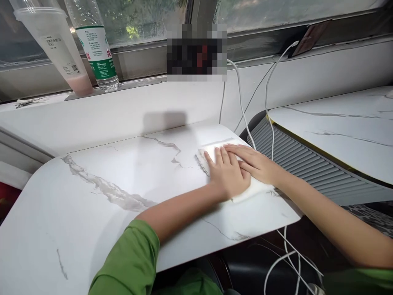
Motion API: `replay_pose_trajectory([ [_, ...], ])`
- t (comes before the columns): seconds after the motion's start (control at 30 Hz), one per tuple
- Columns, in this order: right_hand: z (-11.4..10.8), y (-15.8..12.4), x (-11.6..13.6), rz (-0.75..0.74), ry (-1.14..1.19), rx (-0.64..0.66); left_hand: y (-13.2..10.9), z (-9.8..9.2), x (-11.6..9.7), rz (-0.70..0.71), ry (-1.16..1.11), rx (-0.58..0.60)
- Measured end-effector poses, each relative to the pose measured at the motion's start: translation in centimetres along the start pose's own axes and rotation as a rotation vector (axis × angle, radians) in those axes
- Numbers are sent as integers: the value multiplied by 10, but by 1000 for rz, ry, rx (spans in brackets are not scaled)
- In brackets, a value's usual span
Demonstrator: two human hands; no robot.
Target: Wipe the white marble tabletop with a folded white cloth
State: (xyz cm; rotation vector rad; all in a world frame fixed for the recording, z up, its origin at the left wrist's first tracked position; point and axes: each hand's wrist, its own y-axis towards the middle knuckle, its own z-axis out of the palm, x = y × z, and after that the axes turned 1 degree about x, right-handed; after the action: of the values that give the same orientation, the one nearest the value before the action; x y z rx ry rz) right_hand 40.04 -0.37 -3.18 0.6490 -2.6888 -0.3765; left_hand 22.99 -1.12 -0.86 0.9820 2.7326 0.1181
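Observation:
A folded white cloth (253, 191) lies flat near the right end of a white, grey-veined tabletop (98, 229). Pressing on it from above is my left hand (229, 172), its fingers outstretched and slightly spread. My right hand (256, 162) also rests flat on the cloth, fingers extended, just right of the left hand and touching or partly behind it. Neither hand is wrapped round anything. Much of the cloth's middle is hidden under both palms.
On the window ledge stand a plastic cup (58, 49) with pink residue and a labelled water bottle (98, 53). White cables (242, 106) hang past the table's right edge. A second marbled table (344, 123) is at right.

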Motion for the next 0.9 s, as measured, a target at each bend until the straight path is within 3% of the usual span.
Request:
replay_pose_trajectory([
  [0.27,26,106,-50,112,-5,-63,97,0,81,0,-22,80],
  [0.43,35,141,-62,193,26,-110,125,1,104,-48,-28,83],
  [0.7,36,130,-56,179,21,-97,115,3,98,-71,-13,79],
  [0.9,32,86,-24,179,57,-117,65,-3,75,-52,20,81],
])
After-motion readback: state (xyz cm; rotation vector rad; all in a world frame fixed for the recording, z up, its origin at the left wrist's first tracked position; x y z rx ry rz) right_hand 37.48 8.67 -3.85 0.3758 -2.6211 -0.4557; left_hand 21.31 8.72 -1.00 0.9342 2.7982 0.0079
